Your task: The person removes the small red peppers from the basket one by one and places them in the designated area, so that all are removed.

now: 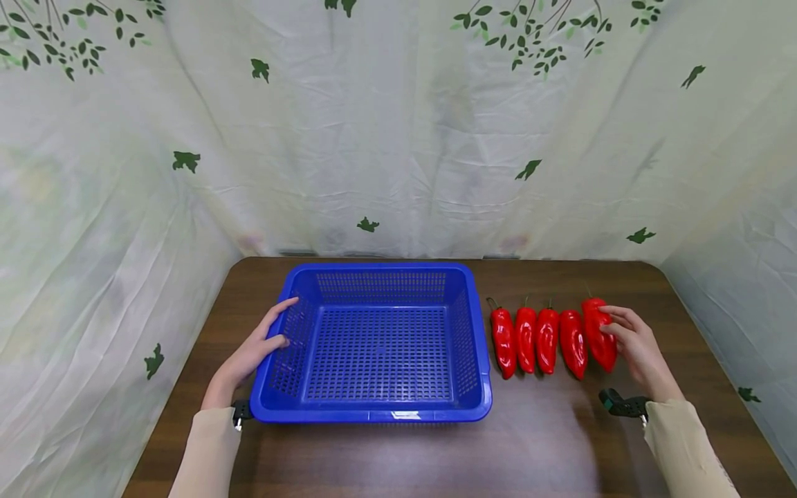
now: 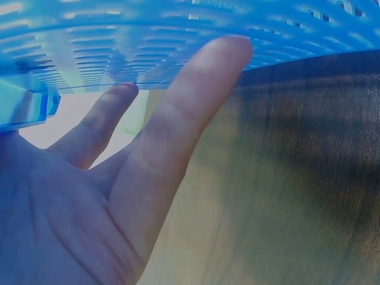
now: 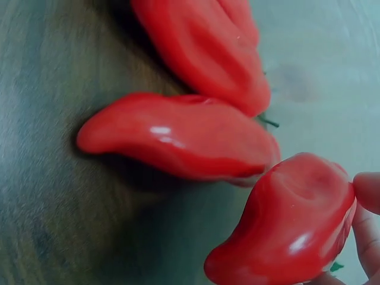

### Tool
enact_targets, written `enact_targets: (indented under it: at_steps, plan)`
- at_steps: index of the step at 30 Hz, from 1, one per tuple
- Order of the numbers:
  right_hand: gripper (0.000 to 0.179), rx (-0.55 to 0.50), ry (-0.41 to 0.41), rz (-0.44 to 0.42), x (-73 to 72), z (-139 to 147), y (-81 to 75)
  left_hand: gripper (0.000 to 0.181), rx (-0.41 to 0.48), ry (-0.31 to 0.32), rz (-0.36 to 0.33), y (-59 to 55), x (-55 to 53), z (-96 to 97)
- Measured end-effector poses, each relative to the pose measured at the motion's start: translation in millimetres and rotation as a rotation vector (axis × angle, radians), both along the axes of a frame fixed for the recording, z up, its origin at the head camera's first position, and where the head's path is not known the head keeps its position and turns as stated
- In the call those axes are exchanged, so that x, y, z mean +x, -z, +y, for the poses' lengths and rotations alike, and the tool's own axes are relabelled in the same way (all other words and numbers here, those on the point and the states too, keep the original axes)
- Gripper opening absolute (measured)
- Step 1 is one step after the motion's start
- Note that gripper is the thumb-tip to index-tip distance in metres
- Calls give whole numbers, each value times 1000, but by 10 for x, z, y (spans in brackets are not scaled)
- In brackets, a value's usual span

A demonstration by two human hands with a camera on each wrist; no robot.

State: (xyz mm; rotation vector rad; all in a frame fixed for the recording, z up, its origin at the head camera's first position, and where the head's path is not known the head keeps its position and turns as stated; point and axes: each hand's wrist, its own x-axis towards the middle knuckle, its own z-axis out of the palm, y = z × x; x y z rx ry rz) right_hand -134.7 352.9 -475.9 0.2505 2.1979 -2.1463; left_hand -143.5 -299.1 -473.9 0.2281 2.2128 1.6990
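A blue plastic basket (image 1: 380, 415) with slotted walls and floor sits left of centre on the table. My left hand (image 1: 258, 349) grips its left rim; thumb and index finger reach over the edge, while the left wrist view shows other fingers (image 2: 151, 136) against the outside of the slotted wall. Several glossy red peppers (image 1: 526, 339) with green stems lie side by side to the right of the basket. My right hand (image 1: 638, 349) pinches the rightmost pepper (image 1: 599, 335) between thumb and fingers. In the right wrist view this pepper (image 3: 291, 225) appears raised beside its neighbour (image 3: 178, 136).
The dark wooden table (image 1: 436, 463) runs back to a pale cloth curtain (image 1: 398, 138) with leaf prints, which also hangs on both sides. A dark wrist strap device (image 1: 623, 403) sits at the right wrist.
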Motion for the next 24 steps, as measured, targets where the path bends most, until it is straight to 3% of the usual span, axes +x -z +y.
enact_targets:
  at_steps: [10,17,24]
  plan:
    - [22,74,19,-29,11,74,143,71,7,-2,-9,-5,0,3]
    - [28,295,38,-64,8,47,210,71,0,0,-9,-12,1,5]
    - [41,399,19,-85,1,20,248,71,-2,-2,-10,-10,-1,2]
